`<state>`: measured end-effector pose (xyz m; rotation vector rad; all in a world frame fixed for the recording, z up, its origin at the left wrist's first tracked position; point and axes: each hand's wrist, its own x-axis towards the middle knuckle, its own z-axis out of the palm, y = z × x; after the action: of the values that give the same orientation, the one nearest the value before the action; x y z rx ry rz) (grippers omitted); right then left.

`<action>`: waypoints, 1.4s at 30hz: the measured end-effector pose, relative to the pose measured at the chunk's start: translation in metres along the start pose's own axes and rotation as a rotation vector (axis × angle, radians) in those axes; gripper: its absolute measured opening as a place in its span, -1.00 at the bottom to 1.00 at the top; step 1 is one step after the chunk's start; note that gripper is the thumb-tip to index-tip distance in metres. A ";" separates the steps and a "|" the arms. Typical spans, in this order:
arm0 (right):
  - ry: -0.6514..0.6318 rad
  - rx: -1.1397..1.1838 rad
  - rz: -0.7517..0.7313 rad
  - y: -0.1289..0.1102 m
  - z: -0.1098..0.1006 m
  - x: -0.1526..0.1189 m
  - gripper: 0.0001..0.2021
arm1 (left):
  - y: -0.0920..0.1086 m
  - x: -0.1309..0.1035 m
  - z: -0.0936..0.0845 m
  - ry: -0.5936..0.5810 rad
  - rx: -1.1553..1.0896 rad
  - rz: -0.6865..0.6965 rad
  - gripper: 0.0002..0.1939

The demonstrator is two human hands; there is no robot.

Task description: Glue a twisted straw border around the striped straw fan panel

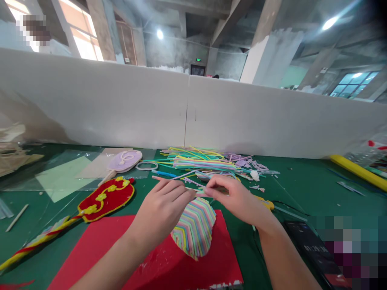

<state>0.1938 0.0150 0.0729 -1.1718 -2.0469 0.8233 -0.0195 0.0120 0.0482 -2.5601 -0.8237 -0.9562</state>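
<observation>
My left hand (166,201) is closed, with a pale pink pipe cleaner (156,178) poking out beyond its knuckles. My right hand (231,197) pinches thumb against fingertips on the pink pipe cleaner's other stretch, between the two hands. Just below them, a rounded panel covered in pastel striped pipe cleaners (196,229) lies on a red sheet (145,257), its upper edge partly hidden by my fingers. Behind my hands spreads a pile of loose pastel pipe cleaners (199,159).
To the left lie a red fan with yellow flowers (105,199), a lilac fan (124,161) and light green paper (65,177). A yellow glue gun (266,203) and a phone (314,249) are at right. A white partition (121,104) stands behind the green table.
</observation>
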 end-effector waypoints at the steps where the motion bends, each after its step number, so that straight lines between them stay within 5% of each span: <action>1: 0.000 0.003 0.000 -0.001 0.000 0.000 -0.79 | 0.000 0.000 0.000 0.002 0.007 0.005 -0.77; 18: -0.177 -0.012 0.094 -0.006 -0.005 -0.004 -0.82 | 0.004 0.004 -0.006 0.061 0.041 0.212 -0.75; 24: -0.143 -0.113 0.146 -0.011 -0.005 -0.007 -0.84 | 0.005 0.006 -0.004 0.059 0.092 0.245 -0.72; 29: -0.068 -0.216 0.129 -0.018 0.001 -0.010 -0.87 | 0.008 0.003 0.002 0.005 0.045 0.102 -0.74; 32: 0.002 -0.338 0.037 -0.018 0.005 -0.010 -0.90 | 0.011 0.002 0.004 -0.058 -0.117 -0.156 -0.73; 37: 0.014 -0.433 -0.134 -0.014 0.010 -0.010 -0.91 | 0.007 0.006 0.001 -0.407 -0.970 -0.744 -0.72; 39: -0.003 -0.378 -0.130 -0.014 0.009 -0.010 -0.90 | 0.002 0.007 0.000 -0.502 -1.161 -0.775 -0.72; 42: -0.046 -0.256 -0.037 -0.013 0.004 -0.009 -0.89 | -0.001 0.007 -0.001 -0.416 -0.880 -0.616 -0.75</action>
<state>0.1885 0.0006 0.0784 -1.2556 -2.2554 0.5871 -0.0164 0.0152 0.0534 -3.4076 -1.6835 -1.1447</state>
